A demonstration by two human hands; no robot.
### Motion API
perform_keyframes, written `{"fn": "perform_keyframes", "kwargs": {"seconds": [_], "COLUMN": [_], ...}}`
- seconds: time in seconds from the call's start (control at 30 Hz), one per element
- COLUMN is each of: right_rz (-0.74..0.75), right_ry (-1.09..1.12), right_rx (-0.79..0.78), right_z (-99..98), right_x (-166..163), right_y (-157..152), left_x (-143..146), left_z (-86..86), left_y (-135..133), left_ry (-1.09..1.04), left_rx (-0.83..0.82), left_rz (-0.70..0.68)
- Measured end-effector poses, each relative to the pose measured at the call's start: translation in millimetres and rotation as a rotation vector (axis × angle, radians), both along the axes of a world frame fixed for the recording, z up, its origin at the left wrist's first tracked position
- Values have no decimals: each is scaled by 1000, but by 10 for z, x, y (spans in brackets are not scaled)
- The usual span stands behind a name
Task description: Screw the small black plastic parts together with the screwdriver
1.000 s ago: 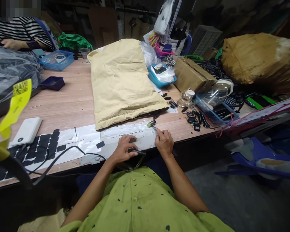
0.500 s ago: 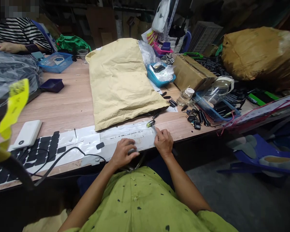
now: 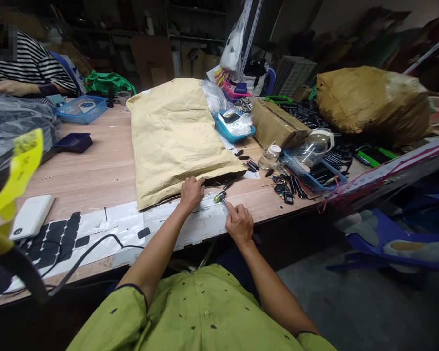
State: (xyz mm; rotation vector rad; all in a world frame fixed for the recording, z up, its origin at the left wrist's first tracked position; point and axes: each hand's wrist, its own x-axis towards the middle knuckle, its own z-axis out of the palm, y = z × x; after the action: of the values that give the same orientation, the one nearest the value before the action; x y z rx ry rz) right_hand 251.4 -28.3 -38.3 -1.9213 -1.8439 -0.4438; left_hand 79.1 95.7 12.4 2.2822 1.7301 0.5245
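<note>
My right hand (image 3: 239, 223) is closed round the handle of a small hammer (image 3: 220, 196) with a yellow-green and dark head. The hammer head rests just above the white work strip (image 3: 190, 226) along the table's front edge. My left hand (image 3: 192, 191) is at the front edge of a large tan padded paper mailer (image 3: 175, 131), by its dark opening. The fingertips are hidden there, so what they touch or hold cannot be made out. Small black pieces (image 3: 227, 185) lie beside the opening, past the hammer head.
Left of me are a white power bank (image 3: 32, 217), a black cable (image 3: 108, 237) and a sheet of black stickers (image 3: 58, 239). To the right lie keys (image 3: 281, 187), a glass jar (image 3: 269, 157), a blue basket (image 3: 310, 170) and a cardboard box (image 3: 276, 124). A person in striped sleeves (image 3: 32, 58) sits far left.
My left hand has moved forward from the table's front edge to the mailer's opening. My right hand still holds the hammer in about the same place. The camera view has shifted slightly.
</note>
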Motion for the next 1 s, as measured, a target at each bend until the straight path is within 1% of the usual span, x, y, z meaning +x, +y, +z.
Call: {"fn": "perform_keyframes", "kwargs": {"seconds": [0.07,0.13,0.2,0.3,0.4,0.53,0.63,0.73,0.8,0.9,1.0], "right_rz": [-2,-4,-5,-6,-12,-6,-5,-3,1,6,9], "right_ry": [-1,0,-2,-9,-15,-11,-8,-7,-7,-6,-5], "right_rx": [-8,-20,-31,-32,-26,-41,-45,-41,-36,-32,-30], "right_z": [-6,-10,-13,-13,-12,-15,-18,-17,-15,-8,4], "right_x": [-21,-37,-48,-58,-65,-59,-48,-38,-32,-24,-14], "right_y": [4,8,13,18,20,26,36,44,47,46,44], "left_x": [79,162,240,313,315,248,174,69,-22,-177,-329], "left_z": [37,65,85,100,88,39,10,-17,-52,-145,-257], "left_y": [88,163,219,256,235,185,161,111,35,-158,-407], "left_ry": [-23,-29,0,72,120,118,99,34,-55,-233,-385], "left_rx": [43,68,68,67,91,135,138,128,145,160,91], "left_rz": [-32,-97,-149,-165,-174,-241,-293,-324,-291,-197,-171]}}
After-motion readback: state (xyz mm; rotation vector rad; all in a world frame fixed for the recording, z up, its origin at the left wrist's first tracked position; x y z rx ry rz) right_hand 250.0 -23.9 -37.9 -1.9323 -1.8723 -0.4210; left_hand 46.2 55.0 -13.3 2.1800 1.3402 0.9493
